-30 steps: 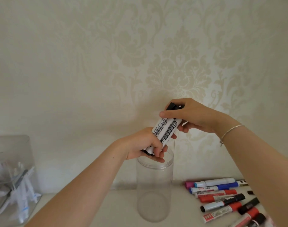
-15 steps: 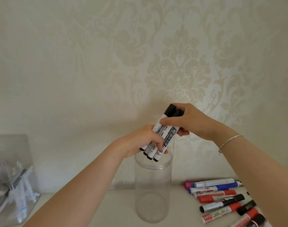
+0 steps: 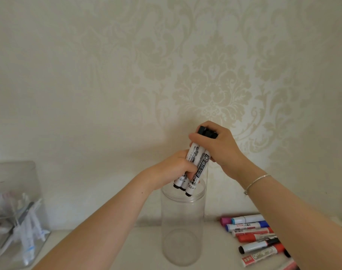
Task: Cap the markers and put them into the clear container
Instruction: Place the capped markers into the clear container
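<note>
A bundle of three white markers with black caps (image 3: 197, 163) hangs steeply tilted over the mouth of the clear round container (image 3: 182, 228), which stands on the white table and has nothing inside. Their lower ends sit just at the rim. My left hand (image 3: 176, 170) grips the bundle low down, fingers curled round the barrels. My right hand (image 3: 217, 145) holds the capped top ends from above. More capped markers (image 3: 253, 237), red, blue, black and pink, lie on the table to the right of the container.
A second clear box (image 3: 14, 211) with white items inside stands at the left edge. A patterned wall rises close behind the table (image 3: 139, 248). My right forearm passes above the lying markers.
Both hands have turned the marker bundle more upright and lowered it, so its bottom ends now reach the container's rim.
</note>
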{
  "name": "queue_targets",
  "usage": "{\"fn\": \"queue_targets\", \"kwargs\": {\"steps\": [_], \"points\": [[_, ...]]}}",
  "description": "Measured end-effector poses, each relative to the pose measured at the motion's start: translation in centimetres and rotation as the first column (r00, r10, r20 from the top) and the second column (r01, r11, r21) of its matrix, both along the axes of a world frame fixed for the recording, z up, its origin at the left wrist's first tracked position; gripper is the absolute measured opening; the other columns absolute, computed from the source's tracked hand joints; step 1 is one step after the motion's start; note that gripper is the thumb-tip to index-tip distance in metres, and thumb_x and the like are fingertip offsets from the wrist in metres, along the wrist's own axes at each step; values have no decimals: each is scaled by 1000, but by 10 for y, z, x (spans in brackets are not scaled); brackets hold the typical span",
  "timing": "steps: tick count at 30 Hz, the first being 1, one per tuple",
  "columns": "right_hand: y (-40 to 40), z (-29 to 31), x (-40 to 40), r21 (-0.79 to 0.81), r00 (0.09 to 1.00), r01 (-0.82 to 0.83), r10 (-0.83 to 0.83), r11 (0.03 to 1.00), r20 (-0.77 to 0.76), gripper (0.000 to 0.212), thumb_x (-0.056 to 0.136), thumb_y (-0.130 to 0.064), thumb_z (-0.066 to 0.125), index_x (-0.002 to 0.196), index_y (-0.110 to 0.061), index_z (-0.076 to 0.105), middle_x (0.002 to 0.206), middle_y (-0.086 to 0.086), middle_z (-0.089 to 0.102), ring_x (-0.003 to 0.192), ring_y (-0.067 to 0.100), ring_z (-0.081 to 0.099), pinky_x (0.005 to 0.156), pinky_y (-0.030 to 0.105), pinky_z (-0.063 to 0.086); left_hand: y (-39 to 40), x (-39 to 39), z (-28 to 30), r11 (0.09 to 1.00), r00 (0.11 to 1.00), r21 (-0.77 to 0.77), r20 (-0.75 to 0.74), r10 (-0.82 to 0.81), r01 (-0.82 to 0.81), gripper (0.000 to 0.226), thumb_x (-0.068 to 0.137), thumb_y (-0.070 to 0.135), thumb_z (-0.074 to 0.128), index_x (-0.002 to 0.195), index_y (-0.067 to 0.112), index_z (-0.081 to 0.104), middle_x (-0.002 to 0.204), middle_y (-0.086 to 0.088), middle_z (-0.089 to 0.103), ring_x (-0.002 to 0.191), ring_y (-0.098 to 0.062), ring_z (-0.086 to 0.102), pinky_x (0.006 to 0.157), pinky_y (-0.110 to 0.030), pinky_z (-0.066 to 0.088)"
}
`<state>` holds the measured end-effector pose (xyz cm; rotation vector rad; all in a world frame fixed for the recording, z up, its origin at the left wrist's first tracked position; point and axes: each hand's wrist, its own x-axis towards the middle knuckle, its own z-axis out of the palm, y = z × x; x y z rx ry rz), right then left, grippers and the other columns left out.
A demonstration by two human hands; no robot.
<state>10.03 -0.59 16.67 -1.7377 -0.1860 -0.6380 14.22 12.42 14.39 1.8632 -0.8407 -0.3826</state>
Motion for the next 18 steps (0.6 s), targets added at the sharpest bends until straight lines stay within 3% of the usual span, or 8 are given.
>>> {"fn": "queue_targets", "kwargs": {"steps": [3, 5, 8, 12, 16, 18], "points": [[-1, -1, 0, -18, 1000, -7, 7, 1000, 1, 12, 82, -7, 69, 83, -1, 58, 70, 8, 54, 44, 0, 48, 40, 9, 34, 4, -2, -3, 999, 997, 34, 71, -2, 0, 14, 74, -5, 51, 84, 4, 51, 71, -11, 56, 73, -23, 58, 68, -33, 50], [-1, -2, 0, -13, 1000, -8, 8, 1000, 2, 12, 82, -6, 69, 81, -3, 58, 66, 6, 52, 44, 2, 47, 40, 10, 35, 7, 0, -6, 1000, 995, 6, 103, -7, 6, 42, 67, 6, 57, 109, 5, 53, 97, -21, 63, 91, -28, 65, 84, -42, 53], [-3, -7, 0, 0, 1000, 4, -4, 1000, 7, 12, 82, -5, 69, 80, -3, 58, 65, 6, 51, 44, 2, 46, 40, 10, 34, 19, 4, -10, 996, 979, -72, 196, 60, -47, 64, 63, 33, 71, 122, 23, 48, 116, -3, 61, 107, -12, 61, 93, -36, 51], [-4, -18, -6, 37, 1000, 23, -23, 999, 2, 12, 82, -5, 69, 80, -2, 58, 72, 13, 57, 44, 2, 49, 40, 10, 35, 44, -1, -18, 950, 913, 181, 369, 174, -254, 102, 47, 77, 72, 132, 34, 35, 120, 13, 48, 110, 4, 48, 91, -21, 42], [0, -32, -15, 38, 999, 29, -31, 999, 30, 15, 81, -4, 70, 80, 2, 57, 70, 17, 60, 51, 5, 57, 46, 14, 43, 48, -8, -38, 945, 957, 254, 254, 140, -206, 121, 43, 80, 74, 142, 32, 22, 125, 11, 44, 114, 2, 48, 89, -16, 42], [2, -41, -22, -8, 998, 48, -47, 999, 51, 16, 80, -6, 71, 78, 0, 57, 75, 22, 61, 59, 11, 58, 54, 20, 49, 43, -10, -45, 966, 980, 229, 186, 76, -118, 122, 45, 73, 78, 145, 41, 15, 131, 13, 44, 119, 2, 48, 98, -21, 43]]}}
